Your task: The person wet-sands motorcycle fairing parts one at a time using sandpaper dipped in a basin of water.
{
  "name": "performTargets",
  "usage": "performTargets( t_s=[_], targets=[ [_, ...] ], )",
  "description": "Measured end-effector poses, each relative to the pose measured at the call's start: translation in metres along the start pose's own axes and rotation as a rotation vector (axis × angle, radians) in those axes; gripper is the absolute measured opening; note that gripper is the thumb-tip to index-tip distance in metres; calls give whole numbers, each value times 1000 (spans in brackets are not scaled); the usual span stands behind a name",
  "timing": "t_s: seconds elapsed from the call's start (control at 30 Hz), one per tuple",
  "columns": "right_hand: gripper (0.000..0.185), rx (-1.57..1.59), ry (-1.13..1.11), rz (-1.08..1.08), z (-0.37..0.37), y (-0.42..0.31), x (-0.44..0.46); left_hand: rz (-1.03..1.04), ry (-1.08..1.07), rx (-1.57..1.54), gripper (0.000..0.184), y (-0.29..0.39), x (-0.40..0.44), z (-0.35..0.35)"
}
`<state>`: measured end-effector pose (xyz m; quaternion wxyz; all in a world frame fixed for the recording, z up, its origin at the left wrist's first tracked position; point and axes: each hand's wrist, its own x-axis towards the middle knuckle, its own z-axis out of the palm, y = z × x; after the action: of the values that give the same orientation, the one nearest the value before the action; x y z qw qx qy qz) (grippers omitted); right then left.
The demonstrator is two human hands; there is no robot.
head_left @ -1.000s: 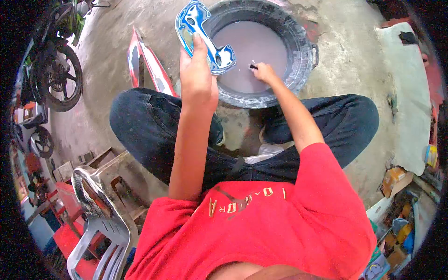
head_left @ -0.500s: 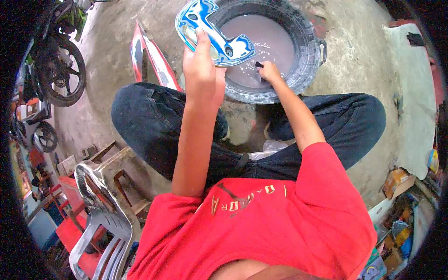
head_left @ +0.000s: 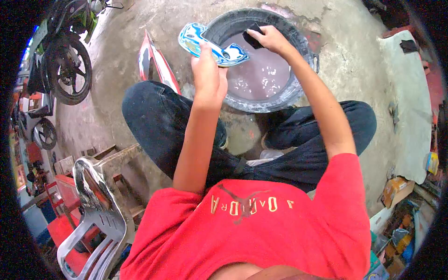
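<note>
Blue-and-white part (head_left: 219, 52): held in my left hand (head_left: 208, 72), just past the thumb, out over the left side of the basin; curved, swirl-patterned, with 1 dark hole showing near its right end.
Left hand: clamped on the part, thumb on top, the other fingers mostly hidden beneath.
Black sheet (head_left: 252, 38): pinched in my right hand (head_left: 274, 39), hanging off the fingertips toward my left hand, beside the part but apart from it.
Right hand: fingers and thumb together on the sheet; whether its lower edge meets the water, I cannot tell.
Change: 0.5 s ago my right hand was down at the water, nearer me; now it has gone to the basin's far side with the sheet. For the work, I judge the sheet is wet, yet off the part's surface at this instant.
Cloudy water (head_left: 247, 77): below my 2 hands, with white flecks (head_left: 270, 80) on the side nearer me.
Basin (head_left: 280, 101): dark, round, around that water, under my right hand.
Red-and-white panel (head_left: 164, 70): on the floor, left of my left hand, 2 long strips meeting at a point.
Chair (head_left: 108, 224): well behind my left hand, to its left.
Motorcycle wheel (head_left: 69, 79): farther off, left beyond the panel.
</note>
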<state>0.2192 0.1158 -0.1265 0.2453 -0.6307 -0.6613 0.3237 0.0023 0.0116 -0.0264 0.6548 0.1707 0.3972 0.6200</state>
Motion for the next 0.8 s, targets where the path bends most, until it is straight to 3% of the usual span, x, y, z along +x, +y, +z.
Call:
performTargets(
  t_s=[0.13, 0.2, 0.27, 0.37, 0.47, 0.53, 0.6, 0.7, 0.8],
  targets=[
    [30, -177, 118, -479, -23, -78, -63, -74, -46, -47, 43, 4, -13, 8],
    [27, -185, 12, -468, -13, -95, -93, -84, -92, -80, 44, 2, -14, 6],
    [29, -23, 192, -753, 3, -102, -115, -87, -132, -120, 45, -8, -9, -4],
    [36, -21, 216, -711, 1, -77, -104, -117, -142, -168, 41, -7, -6, -9],
    [40, -24, 87, -293, -6, -82, -115, -106, -88, -141, 41, -1, -10, -5],
    [41, -9, 167, -697, 7, -97, -131, -86, -27, -124, 41, -2, -6, -7],
    [43, -13, 154, -737, 3, -100, -125, -84, -96, -183, 41, -1, -3, -12],
    [47, 3, 42, -267, -11, -88, -101, -101, -83, -189, 39, 9, -15, -2],
    [47, -29, 97, -668, 1, -104, -127, -97, -87, -165, 44, 10, -12, -9]
  ],
)
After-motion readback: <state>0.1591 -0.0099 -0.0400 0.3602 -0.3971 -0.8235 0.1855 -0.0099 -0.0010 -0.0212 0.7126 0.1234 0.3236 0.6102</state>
